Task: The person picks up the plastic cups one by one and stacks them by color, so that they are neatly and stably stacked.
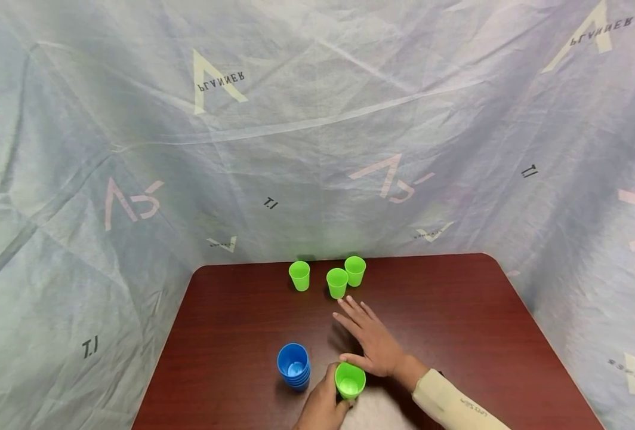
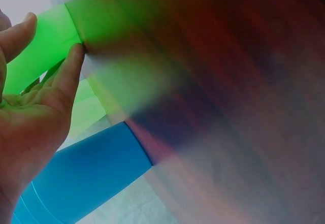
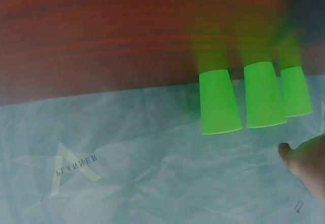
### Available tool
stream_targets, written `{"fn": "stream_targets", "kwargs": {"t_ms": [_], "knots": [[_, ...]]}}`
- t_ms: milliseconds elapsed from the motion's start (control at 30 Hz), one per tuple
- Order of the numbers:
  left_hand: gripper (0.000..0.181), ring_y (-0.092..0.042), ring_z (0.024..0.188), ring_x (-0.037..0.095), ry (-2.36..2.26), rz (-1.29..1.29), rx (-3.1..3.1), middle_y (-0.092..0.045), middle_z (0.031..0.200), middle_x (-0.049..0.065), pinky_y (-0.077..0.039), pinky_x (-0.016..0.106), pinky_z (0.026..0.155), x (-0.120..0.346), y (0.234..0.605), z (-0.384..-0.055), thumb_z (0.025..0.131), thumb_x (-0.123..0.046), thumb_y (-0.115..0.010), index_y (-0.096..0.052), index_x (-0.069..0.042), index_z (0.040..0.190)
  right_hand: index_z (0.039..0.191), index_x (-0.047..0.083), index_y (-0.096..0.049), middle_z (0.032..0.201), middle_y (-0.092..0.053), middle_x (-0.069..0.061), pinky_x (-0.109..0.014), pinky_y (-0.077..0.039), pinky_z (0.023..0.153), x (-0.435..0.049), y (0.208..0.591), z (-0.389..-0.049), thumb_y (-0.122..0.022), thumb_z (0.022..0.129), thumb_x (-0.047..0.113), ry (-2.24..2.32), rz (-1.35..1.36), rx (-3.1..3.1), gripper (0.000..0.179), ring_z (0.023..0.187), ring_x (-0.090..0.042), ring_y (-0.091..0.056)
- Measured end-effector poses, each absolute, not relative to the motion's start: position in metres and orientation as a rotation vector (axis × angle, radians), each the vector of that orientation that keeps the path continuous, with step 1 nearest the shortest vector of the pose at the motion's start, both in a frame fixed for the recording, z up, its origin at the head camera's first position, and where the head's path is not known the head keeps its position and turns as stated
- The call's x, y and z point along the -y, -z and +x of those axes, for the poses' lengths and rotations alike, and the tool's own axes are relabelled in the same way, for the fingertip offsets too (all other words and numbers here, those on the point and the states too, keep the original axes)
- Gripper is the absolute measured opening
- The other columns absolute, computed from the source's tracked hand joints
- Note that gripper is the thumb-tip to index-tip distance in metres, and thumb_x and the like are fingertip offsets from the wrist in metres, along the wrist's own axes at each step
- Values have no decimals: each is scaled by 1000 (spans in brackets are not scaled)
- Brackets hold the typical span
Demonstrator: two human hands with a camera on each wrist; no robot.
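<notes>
My left hand [image 1: 321,403] grips a green cup [image 1: 350,382] near the front edge, its mouth facing up. In the left wrist view the thumb and fingers curl round the side of this green cup [image 2: 45,41]. Just left of that hand stands a stack of blue cups [image 1: 294,364], also seen as a blue cup wall [image 2: 96,168] in the left wrist view. My right hand [image 1: 373,343] is held flat with its fingers spread and nothing in it; its thumb overlaps the held cup's rim. Its fingertips point at a green cup [image 1: 337,283] farther back.
Two more green cups stand upright along the table's back edge, a left one [image 1: 299,276] and a right one [image 1: 355,271]. The dark red wooden table [image 1: 231,316] is enclosed by printed grey sheeting [image 1: 317,119] at the back and sides.
</notes>
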State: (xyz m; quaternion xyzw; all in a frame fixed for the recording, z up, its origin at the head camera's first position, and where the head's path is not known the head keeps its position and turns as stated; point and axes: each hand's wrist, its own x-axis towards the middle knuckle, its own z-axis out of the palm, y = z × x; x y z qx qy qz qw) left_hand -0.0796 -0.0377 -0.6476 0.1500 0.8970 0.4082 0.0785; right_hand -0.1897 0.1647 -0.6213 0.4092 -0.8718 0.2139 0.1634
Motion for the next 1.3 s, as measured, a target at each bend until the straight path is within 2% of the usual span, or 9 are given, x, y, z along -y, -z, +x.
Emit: {"fn": "stream_targets", "kwargs": {"t_ms": [200,367,700,933,1100,1300], "knots": [[71,-70,117,21,-1217,466,-2668,-69,134,9,-59,43,95,37,650,-82,89,-19,-86,-43,-11,146,168,22,-29,178,-21,-7,-67,-27,123,-161,621,-201,-70,94,57,-535,1136,2522,91,160,-44,-29],[72,-71,116,19,-1232,511,-2695,-70,132,11,-60,41,94,39,652,-83,87,-17,-87,-43,-13,144,166,18,-35,177,-23,-8,-69,-30,122,-158,622,-214,-66,96,60,-465,1103,2506,87,158,-45,-32],[73,-71,116,19,-1215,429,-2661,-71,133,9,-59,43,95,37,647,-84,87,-18,-87,-44,-14,145,169,21,-28,175,-27,-15,-72,-25,123,-156,628,-243,-68,97,56,-415,1063,2583,90,164,-39,-22],[74,-71,117,20,-1184,388,-2645,-70,134,10,-59,44,94,37,648,-87,87,-19,-87,-43,-14,145,169,22,-25,177,-23,-13,-74,-24,123,-153,625,-260,-56,102,63,-359,1059,2616,85,165,-38,-20],[73,-71,116,25,-1191,361,-2631,-70,134,12,-59,48,95,37,646,-88,87,-19,-88,-43,-14,145,169,20,-27,176,-25,-14,-73,-21,125,-146,622,-273,-58,102,59,-304,1040,2636,83,164,-39,-22],[74,-72,112,26,-1192,327,-2618,-71,130,10,-59,46,91,35,644,-86,84,-19,-90,-45,-15,142,168,18,-30,177,-22,-14,-72,-17,127,-140,622,-286,-61,102,56,-268,1006,2686,82,163,-41,-24]]}}
